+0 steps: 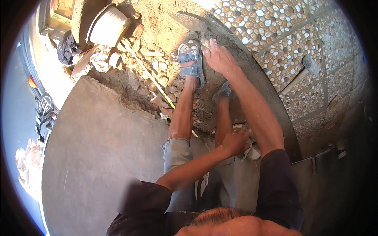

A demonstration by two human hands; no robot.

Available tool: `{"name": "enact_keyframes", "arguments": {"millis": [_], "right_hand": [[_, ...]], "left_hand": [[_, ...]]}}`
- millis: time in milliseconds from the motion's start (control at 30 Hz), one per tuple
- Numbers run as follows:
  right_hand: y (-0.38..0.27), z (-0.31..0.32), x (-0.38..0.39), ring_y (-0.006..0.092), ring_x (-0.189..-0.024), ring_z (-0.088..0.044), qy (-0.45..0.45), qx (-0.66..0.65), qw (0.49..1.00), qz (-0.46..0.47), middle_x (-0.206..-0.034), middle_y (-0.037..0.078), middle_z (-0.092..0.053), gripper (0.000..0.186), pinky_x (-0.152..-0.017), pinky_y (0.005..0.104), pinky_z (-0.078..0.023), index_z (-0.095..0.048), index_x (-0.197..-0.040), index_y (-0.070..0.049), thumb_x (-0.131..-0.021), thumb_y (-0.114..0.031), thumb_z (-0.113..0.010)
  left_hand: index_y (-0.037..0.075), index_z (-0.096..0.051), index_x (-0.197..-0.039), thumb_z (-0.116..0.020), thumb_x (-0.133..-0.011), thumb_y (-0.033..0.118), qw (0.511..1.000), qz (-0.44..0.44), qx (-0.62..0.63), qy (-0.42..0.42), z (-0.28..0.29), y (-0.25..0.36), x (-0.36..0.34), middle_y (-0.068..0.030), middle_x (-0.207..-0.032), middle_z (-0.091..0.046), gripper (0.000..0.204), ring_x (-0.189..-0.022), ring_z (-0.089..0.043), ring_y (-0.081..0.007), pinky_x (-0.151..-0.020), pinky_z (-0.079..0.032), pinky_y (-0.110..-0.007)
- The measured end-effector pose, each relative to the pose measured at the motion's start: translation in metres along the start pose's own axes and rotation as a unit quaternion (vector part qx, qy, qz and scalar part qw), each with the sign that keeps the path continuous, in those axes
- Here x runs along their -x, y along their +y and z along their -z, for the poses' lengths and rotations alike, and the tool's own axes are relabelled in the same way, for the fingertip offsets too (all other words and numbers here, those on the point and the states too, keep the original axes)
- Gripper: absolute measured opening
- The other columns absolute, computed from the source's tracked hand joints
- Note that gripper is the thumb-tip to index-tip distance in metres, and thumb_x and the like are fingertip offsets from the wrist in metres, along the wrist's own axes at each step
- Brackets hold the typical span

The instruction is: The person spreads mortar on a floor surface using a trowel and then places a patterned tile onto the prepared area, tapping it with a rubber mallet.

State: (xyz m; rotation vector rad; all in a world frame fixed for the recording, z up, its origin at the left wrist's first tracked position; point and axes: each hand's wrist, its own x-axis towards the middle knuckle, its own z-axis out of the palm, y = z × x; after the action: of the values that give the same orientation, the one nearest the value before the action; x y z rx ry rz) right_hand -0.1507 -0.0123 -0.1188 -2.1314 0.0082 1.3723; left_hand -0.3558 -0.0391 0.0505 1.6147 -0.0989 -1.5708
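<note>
At the far side of my feet, my right hand closes around the handle of a trowel. The trowel's flat grey blade points left over the sandy soil, beside a strip of wet-looking grey mortar. My left hand reaches across my legs to the right, low near the floor. Its fingers are bent around something I cannot make out, next to a whitish lump. My sandalled left foot stands on the soil close to the trowel; the right foot is partly behind my right arm.
Pebble-set paving curves along the right, with a mallet lying on it. A tilted pale bucket sits at the upper left. A yellow strip crosses the rubble. Smooth grey concrete with a broken edge spreads left.
</note>
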Motion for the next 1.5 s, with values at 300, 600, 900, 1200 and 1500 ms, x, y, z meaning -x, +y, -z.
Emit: {"name": "enact_keyframes", "arguments": {"millis": [300,600,900,1200,1500], "right_hand": [[0.049,-0.007,-0.025,0.0464,-0.109,-0.056,0.059,-0.017,0.997,-0.055,-0.113,0.034,-0.058,0.055,-0.093,0.0518,-0.044,-0.042,-0.132,0.005,-0.094,-0.035,-0.044],[0.022,0.018,-0.053,0.0459,-0.113,-0.054,0.02,-0.01,0.999,-0.041,-0.117,0.035,-0.056,0.057,-0.097,0.0504,-0.042,-0.039,-0.135,0.004,-0.094,-0.035,-0.046],[0.094,0.012,0.037,0.049,-0.105,-0.056,-0.011,0.029,0.997,-0.067,-0.107,0.036,-0.058,0.052,-0.091,0.0547,-0.042,-0.042,-0.131,0.001,-0.093,-0.035,-0.046],[0.152,0.002,0.03,0.0477,-0.106,-0.056,0.039,-0.01,0.996,-0.075,-0.112,0.034,-0.058,0.057,-0.091,0.052,-0.043,-0.037,-0.136,0.003,-0.094,-0.035,-0.044],[0.151,0.013,0.077,0.049,-0.102,-0.057,0.016,-0.016,0.997,-0.079,-0.105,0.034,-0.06,0.053,-0.087,0.053,-0.044,-0.039,-0.133,0.002,-0.093,-0.033,-0.045]], "left_hand": [[0.008,-0.039,-0.139,-0.061,-0.085,0.041,0.999,0.031,-0.005,-0.01,0.008,0.005,-0.002,-0.0192,-0.139,-0.044,0.067,-0.125,-0.047,-0.04,-0.1,-0.038,-0.054],[0.01,-0.037,-0.14,-0.06,-0.087,0.042,0.999,0.024,-0.007,-0.024,-0.011,-0.002,-0.005,-0.0191,-0.135,-0.047,0.067,-0.115,-0.054,-0.0421,-0.092,-0.045,-0.052],[0.011,-0.038,-0.141,-0.06,-0.087,0.042,0.999,0.008,-0.038,-0.003,-0.006,0.005,-0.007,-0.0178,-0.133,-0.049,0.065,-0.115,-0.054,-0.0401,-0.093,-0.045,-0.051],[0.01,-0.039,-0.14,-0.059,-0.087,0.043,0.998,0.048,-0.026,-0.028,-0.01,-0.001,-0.002,-0.0185,-0.133,-0.049,0.065,-0.116,-0.053,-0.0406,-0.096,-0.04,-0.054],[0.01,-0.037,-0.14,-0.057,-0.088,0.044,0.997,0.041,-0.033,-0.061,-0.005,0.0,-0.006,-0.0186,-0.133,-0.048,0.065,-0.116,-0.053,-0.0408,-0.096,-0.039,-0.055]]}}
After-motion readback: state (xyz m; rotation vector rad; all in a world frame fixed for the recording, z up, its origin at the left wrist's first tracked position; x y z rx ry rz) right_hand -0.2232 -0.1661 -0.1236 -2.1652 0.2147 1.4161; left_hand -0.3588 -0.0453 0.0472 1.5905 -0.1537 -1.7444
